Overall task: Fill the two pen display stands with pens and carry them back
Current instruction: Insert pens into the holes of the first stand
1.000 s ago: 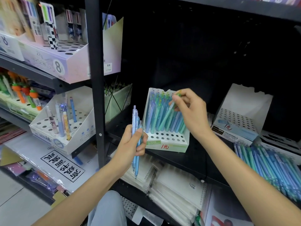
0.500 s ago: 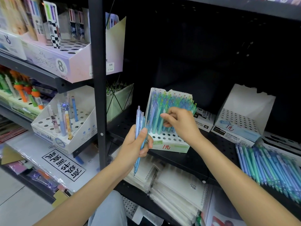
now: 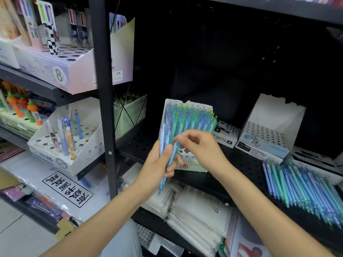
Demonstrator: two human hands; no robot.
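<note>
Head view: left hand (image 3: 157,164) grips a small bundle of blue pens (image 3: 165,156); right hand (image 3: 200,149) pinches one from it. First stand (image 3: 187,134) on the black shelf (image 3: 246,169) looks nearly full, front holes open. Second stand (image 3: 267,130) to its right holds nothing. Loose pens (image 3: 304,184) lie beside it. Carry-back not started.

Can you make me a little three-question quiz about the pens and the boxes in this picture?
1. True or false: the left hand holds a bunch of blue pens.
2. Which stand has no pens in it: A) the green-fronted stand or B) the blue-fronted stand?
3. Where do the loose pens lie?

Key: 1 true. 2 B. 3 On the black shelf, right of both stands.
</note>
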